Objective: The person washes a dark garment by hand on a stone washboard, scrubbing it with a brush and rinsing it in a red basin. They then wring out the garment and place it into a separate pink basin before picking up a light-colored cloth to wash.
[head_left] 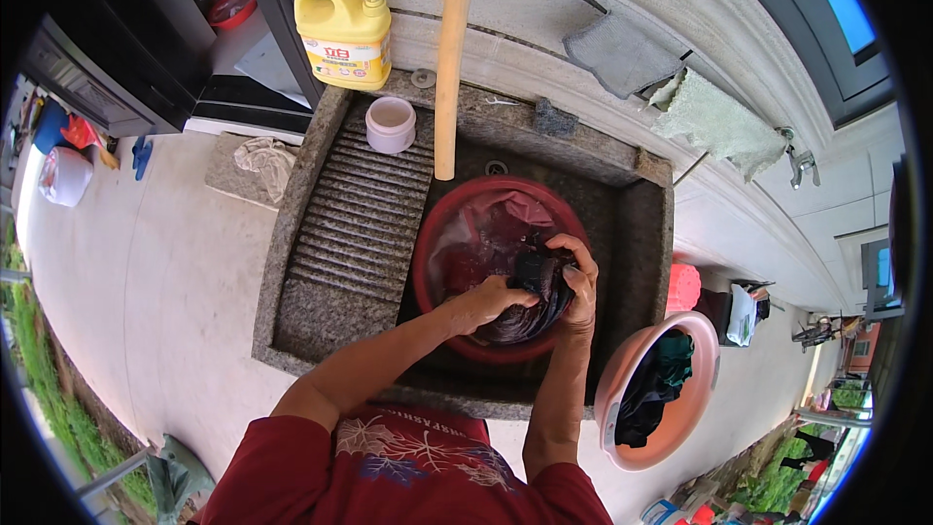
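My left hand [493, 302] and my right hand [579, 282] both grip a dark, wet garment [535, 294], one from each side. Its exact kind is hidden by its bunched folds. Beneath it stands a red basin [425, 243] of water, set in the stone sink [622, 262]. Reddish-pink cloth [525, 207] shows in the water at the basin's far side. The fingers of my right hand curl over the garment's top, while my left thumb and fingers close on its left part.
A tan hose [450, 68] hangs over the sink. On the ribbed washboard [360, 204] stands a pale pink tub [391, 124]. A yellow pump jug [345, 39] is on the back ledge. To the right, a pink basin [702, 369] holds dark clothes [656, 389]. Grey cloths [622, 49] hang along the wall.
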Demonstrator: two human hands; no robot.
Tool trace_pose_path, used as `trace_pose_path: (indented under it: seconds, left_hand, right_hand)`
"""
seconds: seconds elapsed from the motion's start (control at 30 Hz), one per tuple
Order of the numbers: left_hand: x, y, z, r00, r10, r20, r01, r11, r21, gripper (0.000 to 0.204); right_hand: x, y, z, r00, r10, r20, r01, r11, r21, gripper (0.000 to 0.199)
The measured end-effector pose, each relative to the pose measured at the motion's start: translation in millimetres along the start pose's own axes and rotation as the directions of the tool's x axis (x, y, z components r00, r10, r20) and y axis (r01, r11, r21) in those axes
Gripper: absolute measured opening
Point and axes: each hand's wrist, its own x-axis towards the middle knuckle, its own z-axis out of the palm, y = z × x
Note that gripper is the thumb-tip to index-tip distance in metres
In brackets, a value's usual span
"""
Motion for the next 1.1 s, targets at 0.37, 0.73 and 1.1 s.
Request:
trace_pose_path:
  seconds: [0.37, 0.73, 1.1]
  left_hand:
    - [0.7, -12.4, -9.0, 0.985, 0.141, 0.099, -0.164, 0.945, 0.283, 0.029]
    - [-28.1, -3.2, 10.7, 0.902, 0.423, 0.089, -0.205, 0.238, 0.949, 0.064]
    - [-15.6, -6.7, 0.7, 0.902, 0.416, 0.113, -0.190, 0.149, 0.970, 0.051]
  right_hand:
    - [0.9, -12.4, 22.3, 0.990, 0.126, 0.055, -0.097, 0.924, -0.370, 0.024]
    - [-11.8, 18.7, 11.7, 0.951, 0.218, -0.220, -0.263, 0.943, -0.203, 0.011]
    - [-4.7, 30.1, 16.2, 0.999, -0.017, -0.041, 0.005, 0.959, -0.283, 0.017]
